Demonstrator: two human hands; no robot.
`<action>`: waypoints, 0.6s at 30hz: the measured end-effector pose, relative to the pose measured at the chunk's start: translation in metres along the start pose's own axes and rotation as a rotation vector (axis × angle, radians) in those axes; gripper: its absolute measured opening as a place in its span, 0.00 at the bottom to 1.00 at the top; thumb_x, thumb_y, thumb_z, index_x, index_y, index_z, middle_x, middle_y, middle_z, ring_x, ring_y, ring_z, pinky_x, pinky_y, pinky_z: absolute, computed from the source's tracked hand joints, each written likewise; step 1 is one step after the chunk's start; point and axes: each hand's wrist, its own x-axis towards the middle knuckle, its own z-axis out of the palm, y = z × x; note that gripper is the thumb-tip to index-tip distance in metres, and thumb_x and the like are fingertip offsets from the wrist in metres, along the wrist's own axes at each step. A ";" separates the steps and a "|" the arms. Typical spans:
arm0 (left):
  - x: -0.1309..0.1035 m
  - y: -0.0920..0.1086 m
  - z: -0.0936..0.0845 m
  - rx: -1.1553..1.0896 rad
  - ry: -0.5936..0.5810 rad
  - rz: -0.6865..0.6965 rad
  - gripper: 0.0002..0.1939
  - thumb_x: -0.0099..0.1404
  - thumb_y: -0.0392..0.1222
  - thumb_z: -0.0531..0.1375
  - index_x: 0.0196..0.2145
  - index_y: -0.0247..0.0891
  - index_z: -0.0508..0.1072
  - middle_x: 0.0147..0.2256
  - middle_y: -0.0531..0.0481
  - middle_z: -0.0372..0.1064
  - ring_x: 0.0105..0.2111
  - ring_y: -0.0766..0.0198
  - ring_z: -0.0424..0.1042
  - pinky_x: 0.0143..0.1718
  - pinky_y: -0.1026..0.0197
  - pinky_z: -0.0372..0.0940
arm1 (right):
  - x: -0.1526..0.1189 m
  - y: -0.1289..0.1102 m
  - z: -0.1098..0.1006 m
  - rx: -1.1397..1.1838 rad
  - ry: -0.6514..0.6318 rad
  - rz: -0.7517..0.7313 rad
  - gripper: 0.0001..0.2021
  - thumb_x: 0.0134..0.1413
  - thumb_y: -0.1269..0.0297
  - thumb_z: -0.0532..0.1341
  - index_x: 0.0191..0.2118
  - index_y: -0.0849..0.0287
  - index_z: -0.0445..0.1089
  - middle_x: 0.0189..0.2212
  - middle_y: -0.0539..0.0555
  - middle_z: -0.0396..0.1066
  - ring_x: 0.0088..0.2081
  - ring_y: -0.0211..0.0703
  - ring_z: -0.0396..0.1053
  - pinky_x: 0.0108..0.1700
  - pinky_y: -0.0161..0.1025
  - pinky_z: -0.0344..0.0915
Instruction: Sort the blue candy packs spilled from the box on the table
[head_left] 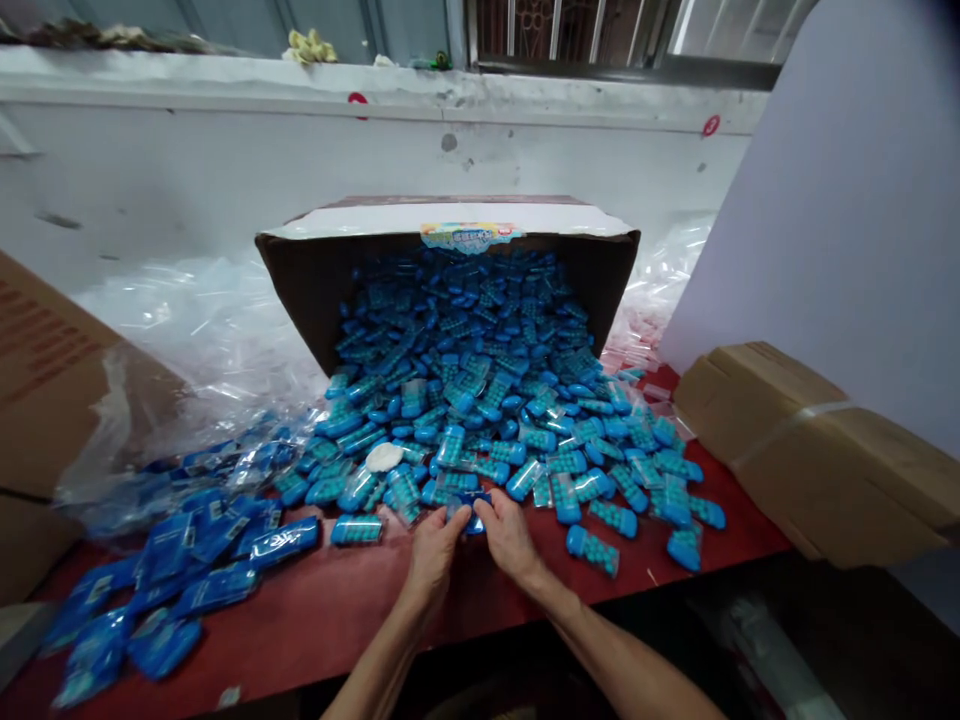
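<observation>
My left hand and my right hand meet at the front of the pile, thumbs close together. Pinched between them is a small shiny blue packet, partly hidden by my fingers. Many small clear packs with blue ends and teal balls inside lie around and beyond my hands. They spill from a tipped cardboard box, open toward me. To the left of my left hand, flat blue film packets lie in a loose heap.
The red tabletop ends just before me. A round white pad rests on the pile. Clear plastic wraps are heaped behind left. A closed carton stands at right, another carton at left. A white wall closes the back.
</observation>
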 end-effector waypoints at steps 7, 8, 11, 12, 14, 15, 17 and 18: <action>-0.002 0.009 0.010 -0.199 -0.194 -0.172 0.17 0.44 0.49 0.63 0.26 0.32 0.68 0.19 0.54 0.65 0.17 0.71 0.62 0.21 0.66 0.56 | 0.010 -0.011 -0.038 -0.184 -0.205 -0.115 0.12 0.55 0.60 0.48 0.29 0.59 0.63 0.22 0.47 0.62 0.25 0.34 0.58 0.26 0.31 0.53; -0.002 0.010 0.008 -0.210 -0.219 -0.207 0.17 0.44 0.49 0.63 0.26 0.32 0.67 0.20 0.53 0.66 0.17 0.70 0.62 0.20 0.66 0.56 | 0.013 -0.011 -0.048 -0.254 -0.256 -0.148 0.11 0.55 0.60 0.49 0.31 0.59 0.64 0.25 0.47 0.63 0.27 0.35 0.60 0.28 0.31 0.54; -0.004 0.013 0.002 -0.204 -0.179 -0.278 0.16 0.45 0.48 0.63 0.24 0.33 0.65 0.16 0.53 0.65 0.15 0.71 0.62 0.18 0.68 0.55 | 0.021 -0.009 -0.074 -0.626 -0.247 -0.275 0.10 0.52 0.67 0.52 0.42 0.55 0.64 0.39 0.51 0.64 0.38 0.40 0.61 0.35 0.35 0.56; -0.005 0.014 0.001 -0.208 -0.157 -0.298 0.16 0.45 0.48 0.63 0.23 0.33 0.64 0.15 0.54 0.65 0.15 0.71 0.62 0.18 0.69 0.55 | 0.023 -0.008 -0.079 -0.773 -0.219 -0.300 0.13 0.52 0.70 0.52 0.44 0.53 0.63 0.44 0.52 0.62 0.41 0.43 0.60 0.37 0.36 0.56; -0.006 0.014 -0.001 -0.234 -0.155 -0.329 0.15 0.46 0.47 0.63 0.23 0.35 0.62 0.14 0.55 0.64 0.15 0.71 0.62 0.17 0.69 0.55 | 0.028 -0.005 -0.081 -1.021 -0.200 -0.311 0.13 0.52 0.72 0.51 0.43 0.52 0.64 0.45 0.54 0.61 0.42 0.46 0.59 0.37 0.39 0.55; -0.006 0.013 -0.001 -0.255 -0.167 -0.335 0.15 0.47 0.47 0.62 0.23 0.35 0.62 0.14 0.55 0.63 0.15 0.71 0.62 0.17 0.69 0.54 | 0.030 -0.005 -0.080 -1.101 -0.206 -0.314 0.12 0.53 0.73 0.50 0.41 0.53 0.65 0.44 0.55 0.62 0.42 0.46 0.59 0.37 0.40 0.55; -0.005 0.013 -0.002 -0.290 -0.186 -0.340 0.15 0.48 0.47 0.62 0.23 0.36 0.61 0.13 0.56 0.62 0.14 0.72 0.61 0.16 0.69 0.54 | 0.034 -0.004 -0.073 -1.181 -0.231 -0.329 0.11 0.54 0.73 0.49 0.37 0.57 0.66 0.40 0.57 0.63 0.41 0.48 0.59 0.36 0.41 0.55; -0.004 0.013 -0.002 -0.301 -0.191 -0.346 0.14 0.49 0.48 0.61 0.22 0.36 0.61 0.12 0.56 0.61 0.14 0.72 0.61 0.16 0.69 0.53 | 0.036 -0.005 -0.070 -1.191 -0.243 -0.338 0.10 0.54 0.73 0.48 0.35 0.58 0.66 0.38 0.58 0.63 0.41 0.48 0.59 0.36 0.41 0.56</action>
